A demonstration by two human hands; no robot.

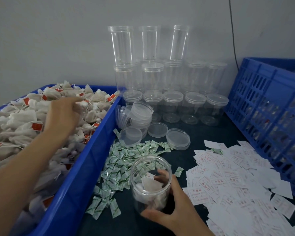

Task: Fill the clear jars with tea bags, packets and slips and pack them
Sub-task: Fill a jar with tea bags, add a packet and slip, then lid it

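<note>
**Right hand holds a part-filled jar, left hand in the tea bag bin**

The right hand (pixel 174 206) has its grip round a clear jar (pixel 150 183): the thumb lies across the near lower wall and the fingers show through the plastic on the far side. The jar is open at the top and has a few tea bags inside. It sits low over the dark surface (pixel 211 132), between a scatter of green-and-white packets (pixel 123 159) and a spread of white slips (pixel 237 181) with red print.

The left hand (pixel 63 114) reaches into the blue bin (pixel 85 167), with its fingers bent down onto the heap of tea bags (pixel 24 126). Whether its grip has closed on a bag cannot be told.

Behind, empty jars (pixel 174 103) stand stacked against the wall, with loose lids (pixel 178 138) lying in front of them. A blue crate (pixel 262 99) stands at the right edge, just beside the slips.
</note>
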